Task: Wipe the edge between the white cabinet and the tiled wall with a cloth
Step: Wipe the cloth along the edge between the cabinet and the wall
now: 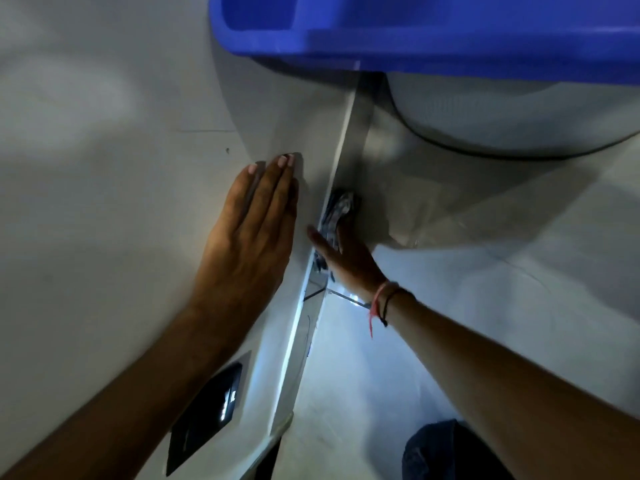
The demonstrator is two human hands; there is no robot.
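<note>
We note the cloth (pixel 337 211), a grey patterned wad, sits pushed into the edge (pixel 332 188) where the white cabinet (pixel 138 168) meets the tiled wall (pixel 485 254). We judge it soft, light and easily bunched; best pinned under the fingertips close to the seam, not pinched by a loose corner. Our right hand (pixel 343 258) presses on it, fingers extended; whether the grip closes around it we cannot tell. Our left hand (pixel 256 230) lies flat and spread on the cabinet, holding nothing. A blue tub (pixel 450 36) sits above.
</note>
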